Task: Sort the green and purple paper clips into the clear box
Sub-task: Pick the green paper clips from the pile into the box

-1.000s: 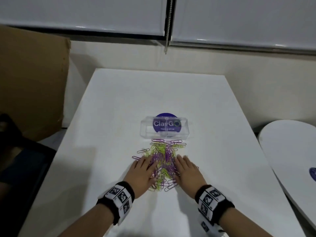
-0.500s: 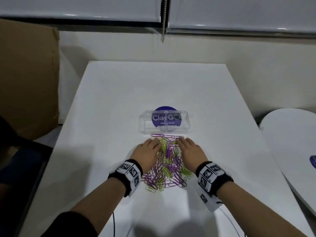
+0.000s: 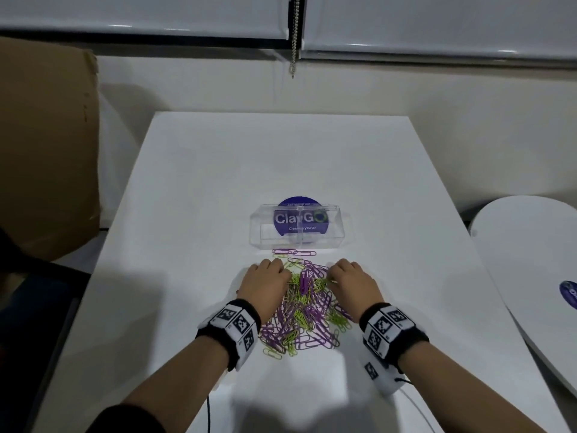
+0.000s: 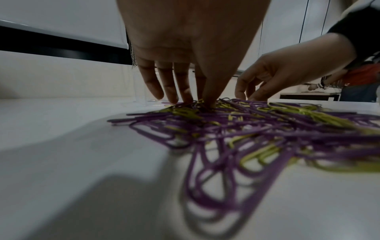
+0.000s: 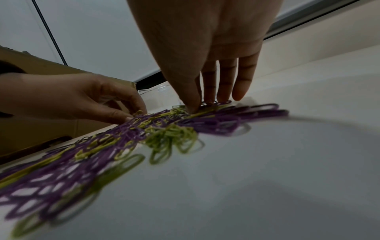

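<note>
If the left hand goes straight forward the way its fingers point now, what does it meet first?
Probably the few purple clips lying apart just past the left hand, then the front wall of the clear box. Depth is uncertain, but nothing else lies between in the head view.

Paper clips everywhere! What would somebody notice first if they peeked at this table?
First, the tangled pile of purple and green paper clips in the middle of the white table. The left hand and right hand sit on either side of the pile, fingertips down in it. Just beyond stands the clear box, no clips showing inside, over a round purple sticker.
</note>
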The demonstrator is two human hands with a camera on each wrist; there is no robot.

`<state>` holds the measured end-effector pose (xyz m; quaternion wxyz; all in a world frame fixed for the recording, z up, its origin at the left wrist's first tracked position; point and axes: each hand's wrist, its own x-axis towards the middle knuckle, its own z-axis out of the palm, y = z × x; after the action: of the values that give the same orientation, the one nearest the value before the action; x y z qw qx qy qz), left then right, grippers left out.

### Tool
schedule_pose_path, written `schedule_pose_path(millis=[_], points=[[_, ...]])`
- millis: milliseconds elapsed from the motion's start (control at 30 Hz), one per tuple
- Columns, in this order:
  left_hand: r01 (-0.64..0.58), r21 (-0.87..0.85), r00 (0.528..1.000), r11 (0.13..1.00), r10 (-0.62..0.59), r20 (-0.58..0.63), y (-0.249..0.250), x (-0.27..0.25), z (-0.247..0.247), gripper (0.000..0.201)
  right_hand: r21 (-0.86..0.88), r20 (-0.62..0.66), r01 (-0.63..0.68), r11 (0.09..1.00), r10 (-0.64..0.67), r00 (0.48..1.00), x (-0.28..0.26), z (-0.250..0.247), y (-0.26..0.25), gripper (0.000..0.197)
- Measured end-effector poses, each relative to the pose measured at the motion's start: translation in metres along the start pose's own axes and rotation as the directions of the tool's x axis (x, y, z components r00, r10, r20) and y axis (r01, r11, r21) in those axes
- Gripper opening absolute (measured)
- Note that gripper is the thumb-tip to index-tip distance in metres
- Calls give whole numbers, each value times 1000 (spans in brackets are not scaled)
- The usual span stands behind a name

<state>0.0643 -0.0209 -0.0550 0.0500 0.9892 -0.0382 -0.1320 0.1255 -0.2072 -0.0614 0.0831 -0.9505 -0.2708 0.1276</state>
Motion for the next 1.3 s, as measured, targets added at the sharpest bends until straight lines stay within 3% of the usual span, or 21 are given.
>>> schedule_pose_path(millis=[200, 367, 600, 867, 933, 1067, 1133, 1233, 1300], points=[[29, -150, 1000, 988, -30, -5, -12, -2, -10, 32, 124, -36, -47, 991, 51, 998, 0, -8, 14, 19], [126, -354, 989, 927, -147, -34, -22, 2, -16, 32, 205, -79, -120, 971, 139, 987, -3, -10, 22, 15], [201, -338, 980, 919, -191, 63, -40, 4, -12, 37, 273, 10, -281, 920, 289, 957, -7, -13, 34, 16], [239, -568, 969, 788, -228, 91, -38, 11, -13, 32, 528, 32, -292, 797, 325, 945, -5, -18, 26, 10], [236, -631, 968, 739, -237, 84, -35, 11, -14, 25, 636, 20, -274, 722, 339, 940, -4, -18, 21, 10], [237, -642, 967, 729, -239, 86, -30, 8, -16, 41, 896, 105, -240, 373, 348, 932, 0, -19, 16, 19], [233, -649, 970, 725, -220, 103, -31, 8, -14, 38, 940, 151, -243, 241, 344, 927, 1, -18, 16, 25], [228, -689, 973, 688, -191, 132, -30, 9, -13, 19, 956, 249, -285, 74, 315, 916, 1, -16, 14, 35], [196, -644, 981, 739, -140, 138, -26, 9, -15, 17, 945, 318, -325, -22, 280, 906, 2, -17, 12, 35]])
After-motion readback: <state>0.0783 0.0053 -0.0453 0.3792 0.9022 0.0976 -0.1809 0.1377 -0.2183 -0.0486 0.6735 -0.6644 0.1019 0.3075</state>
